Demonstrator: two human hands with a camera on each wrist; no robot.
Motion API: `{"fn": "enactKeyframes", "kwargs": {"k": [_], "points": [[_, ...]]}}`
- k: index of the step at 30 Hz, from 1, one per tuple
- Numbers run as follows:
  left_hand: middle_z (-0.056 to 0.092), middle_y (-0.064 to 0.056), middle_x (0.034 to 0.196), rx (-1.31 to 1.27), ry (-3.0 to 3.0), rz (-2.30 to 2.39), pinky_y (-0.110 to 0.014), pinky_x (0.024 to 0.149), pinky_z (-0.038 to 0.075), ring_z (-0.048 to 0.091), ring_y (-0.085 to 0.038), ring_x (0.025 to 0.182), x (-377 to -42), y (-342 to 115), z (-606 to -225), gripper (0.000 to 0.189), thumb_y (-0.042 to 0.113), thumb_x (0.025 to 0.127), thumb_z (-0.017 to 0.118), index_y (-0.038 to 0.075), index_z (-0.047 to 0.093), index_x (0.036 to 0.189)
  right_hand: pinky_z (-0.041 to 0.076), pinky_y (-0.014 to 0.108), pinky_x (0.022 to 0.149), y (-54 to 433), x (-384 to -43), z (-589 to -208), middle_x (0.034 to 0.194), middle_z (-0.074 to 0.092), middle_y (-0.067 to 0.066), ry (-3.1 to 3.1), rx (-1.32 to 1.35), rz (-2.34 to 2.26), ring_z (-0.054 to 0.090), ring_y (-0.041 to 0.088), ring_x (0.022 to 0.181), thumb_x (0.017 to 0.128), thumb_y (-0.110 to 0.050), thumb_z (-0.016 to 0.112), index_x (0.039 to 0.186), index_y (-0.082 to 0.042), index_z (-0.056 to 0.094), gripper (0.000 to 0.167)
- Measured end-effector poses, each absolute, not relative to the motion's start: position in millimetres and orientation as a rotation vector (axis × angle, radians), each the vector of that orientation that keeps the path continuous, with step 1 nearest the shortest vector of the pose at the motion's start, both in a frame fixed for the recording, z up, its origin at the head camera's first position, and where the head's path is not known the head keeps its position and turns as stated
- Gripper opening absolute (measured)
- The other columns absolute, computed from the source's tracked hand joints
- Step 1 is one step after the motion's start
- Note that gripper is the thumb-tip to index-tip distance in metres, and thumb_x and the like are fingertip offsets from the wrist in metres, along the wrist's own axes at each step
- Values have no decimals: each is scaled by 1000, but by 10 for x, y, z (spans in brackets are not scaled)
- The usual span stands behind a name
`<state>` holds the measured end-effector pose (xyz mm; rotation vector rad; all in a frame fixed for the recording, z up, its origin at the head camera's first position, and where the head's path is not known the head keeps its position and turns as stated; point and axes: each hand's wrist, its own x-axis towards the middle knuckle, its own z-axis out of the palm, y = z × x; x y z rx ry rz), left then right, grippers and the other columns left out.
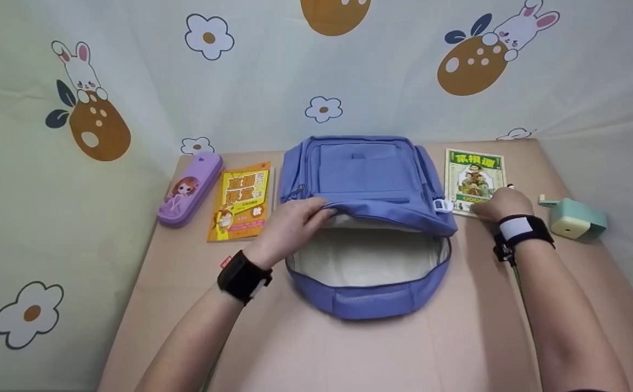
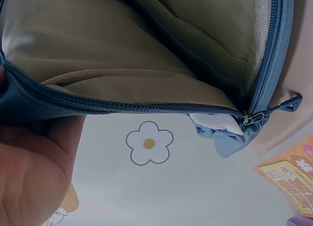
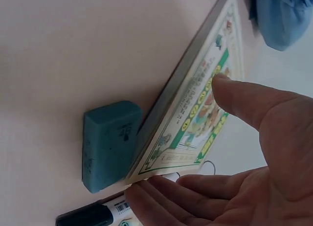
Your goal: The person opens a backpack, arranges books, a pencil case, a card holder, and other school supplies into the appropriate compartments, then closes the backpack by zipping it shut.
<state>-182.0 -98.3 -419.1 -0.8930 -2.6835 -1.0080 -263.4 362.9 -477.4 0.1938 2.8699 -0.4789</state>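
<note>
A blue backpack [image 1: 368, 169] lies unzipped in the middle of the table, its pale lining [image 1: 368, 256] showing. My left hand [image 1: 294, 223] pinches the raised edge of its opening; in the left wrist view the thumb [image 2: 34, 172] is below the zipper edge and the other fingers are mostly hidden. My right hand [image 1: 504, 204] is at the lower right corner of a green illustrated book [image 1: 474, 169]. The right wrist view has the thumb [image 3: 239, 99] over the cover and fingertips [image 3: 146, 196] by the book's edge, without a clear grip.
A teal eraser [image 3: 110, 145] and a black-capped marker [image 3: 90, 214] lie beside the green book. At the far right stands a mint-and-cream crank pencil sharpener [image 1: 577, 220]. An orange book [image 1: 243, 201] and a purple pencil case [image 1: 191, 188] lie left of the backpack. Patterned fabric [image 1: 262, 81] surrounds the table.
</note>
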Motion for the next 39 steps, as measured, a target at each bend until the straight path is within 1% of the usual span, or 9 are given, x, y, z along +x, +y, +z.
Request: {"fn": "enactKeyframes", "kwargs": {"k": [5, 9, 12, 15, 21, 26, 31, 34, 39], "points": [[47, 6, 75, -897, -2696, -1010, -31, 63, 41, 49, -13, 71, -1823, -980, -4202, 24, 33, 106, 56, 15, 62, 92, 49, 57, 81, 3602, -2671, -4784, 104, 58, 41, 2846, 277, -404, 57, 47, 90, 87, -44, 70, 101, 24, 61, 69], [42, 7, 73, -893, -2700, -1000, -30, 62, 38, 46, -12, 69, -1822, -979, -4205, 25, 32, 106, 57, 16, 57, 87, 46, 59, 92, 3603, -2724, -4757, 117, 52, 47, 2785, 369, -387, 52, 54, 104, 86, -49, 70, 115, 29, 54, 85], [42, 7, 73, -897, -2703, -989, -29, 62, 38, 46, -11, 69, -1822, -975, -4214, 24, 32, 107, 56, 16, 58, 88, 44, 59, 98, 3621, -2761, -4739, 125, 49, 47, 2728, 438, -389, 49, 55, 111, 85, -54, 71, 126, 29, 46, 96], [45, 7, 74, -902, -2703, -974, -30, 63, 40, 48, -11, 70, -1819, -967, -4225, 22, 31, 107, 56, 16, 61, 92, 43, 60, 100, 3645, -2782, -4722, 129, 48, 45, 2683, 479, -409, 50, 54, 113, 83, -56, 73, 131, 28, 43, 101], [54, 6, 78, -915, -2694, -966, -31, 65, 45, 52, -11, 72, -1803, -960, -4242, 20, 30, 107, 56, 15, 68, 100, 41, 60, 102, 3682, -2776, -4681, 132, 48, 43, 2628, 485, -440, 50, 49, 111, 86, -55, 71, 133, 26, 44, 98], [62, 4, 85, -915, -2691, -960, -33, 69, 49, 55, -12, 75, -1801, -960, -4250, 20, 29, 106, 57, 14, 70, 104, 37, 61, 105, 3650, -2685, -4583, 135, 47, 41, 2621, 487, -520, 48, 47, 111, 89, -50, 71, 132, 23, 47, 88], [66, 4, 90, -918, -2695, -954, -33, 73, 51, 57, -11, 78, -1803, -958, -4252, 20, 29, 106, 58, 14, 71, 108, 40, 58, 102, 3642, -2599, -4534, 132, 50, 36, 2616, 508, -640, 48, 44, 109, 88, -46, 74, 129, 18, 54, 79], [64, 5, 87, -917, -2700, -948, -32, 71, 50, 56, -11, 77, -1806, -956, -4254, 20, 30, 106, 57, 15, 70, 105, 43, 57, 101, 3620, -2602, -4542, 130, 50, 38, 2641, 502, -648, 50, 44, 109, 88, -43, 75, 125, 19, 55, 75], [52, 4, 76, -914, -2700, -928, -33, 66, 45, 51, -13, 72, -1807, -948, -4259, 20, 30, 106, 57, 15, 65, 96, 44, 54, 105, 3582, -2663, -4594, 134, 47, 42, 2647, 554, -623, 51, 47, 116, 91, -40, 73, 129, 24, 49, 78]]}}
